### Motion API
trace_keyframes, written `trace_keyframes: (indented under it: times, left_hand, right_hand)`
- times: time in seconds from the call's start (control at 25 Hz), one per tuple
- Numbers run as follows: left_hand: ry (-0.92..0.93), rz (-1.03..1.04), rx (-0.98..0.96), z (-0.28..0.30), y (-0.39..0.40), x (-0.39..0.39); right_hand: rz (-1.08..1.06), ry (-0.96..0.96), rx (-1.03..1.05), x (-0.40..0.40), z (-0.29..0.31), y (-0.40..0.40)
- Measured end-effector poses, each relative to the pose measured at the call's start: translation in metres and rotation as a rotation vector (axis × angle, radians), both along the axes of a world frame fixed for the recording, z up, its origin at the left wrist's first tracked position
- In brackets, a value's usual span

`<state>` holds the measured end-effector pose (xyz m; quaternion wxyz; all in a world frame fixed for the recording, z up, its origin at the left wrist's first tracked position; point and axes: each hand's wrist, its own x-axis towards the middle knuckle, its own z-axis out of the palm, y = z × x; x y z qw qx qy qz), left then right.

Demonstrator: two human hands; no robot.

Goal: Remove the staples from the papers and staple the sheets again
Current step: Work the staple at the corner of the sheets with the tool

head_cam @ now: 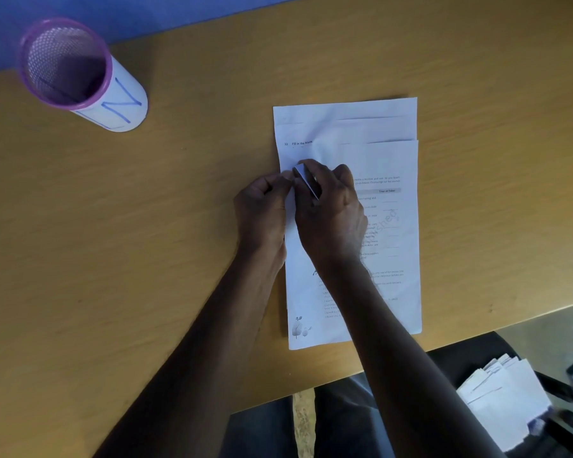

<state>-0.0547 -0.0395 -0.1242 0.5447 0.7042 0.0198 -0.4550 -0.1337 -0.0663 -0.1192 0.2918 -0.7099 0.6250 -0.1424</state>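
Note:
A set of printed white sheets (pixel 377 153) lies on the wooden table, upper sheets shifted up so their top edges stagger. My right hand (pixel 331 209) rests on the front sheet near its upper left corner and grips a small flat grey-blue tool (pixel 306 180) with a light edge, likely a staple remover, tilted towards the corner. My left hand (pixel 262 206) sits at the left edge of the sheets, fingers curled, thumb and fingertips pinching the paper's corner beside the tool. The staple itself is hidden by my fingers.
A purple mesh pen cup (pixel 67 64) wrapped in white paper with blue marks stands at the far left. A blue wall runs behind the table (pixel 146 226). Below the front edge are my lap and a stack of folded papers (pixel 506 401) on a dark chair.

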Motion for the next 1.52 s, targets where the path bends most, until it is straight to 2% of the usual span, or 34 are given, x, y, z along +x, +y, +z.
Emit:
trace_keyframes:
  times: [0.32,0.76,0.92,1.08,1.4,1.52]
  left_hand:
    - [-0.005,0.007,-0.005,0.001,-0.001,-0.001]
    - [0.13,0.061,-0.077,0.008,0.001,-0.002]
    - [0.1,0.044,-0.081,0.006,0.002,-0.002]
    - [0.097,-0.015,-0.08,0.002,0.005,0.0]
    - [0.093,0.031,-0.099,-0.004,0.002,-0.002]
    - [0.069,0.052,-0.104,-0.004,0.0,-0.002]
  right_hand:
    - [-0.042,-0.074,0.072,-0.003,-0.002,-0.007]
    - [-0.184,-0.53,0.358,-0.028,0.006,-0.028]
    - [-0.109,-0.298,0.127,-0.038,0.003,-0.031]
    - [-0.09,-0.263,0.109,-0.045,0.005,-0.034]
    - [-0.262,-0.652,0.703,-0.049,0.018,-0.049]
    - [-0.312,-0.765,0.832,-0.05,0.02,-0.053]
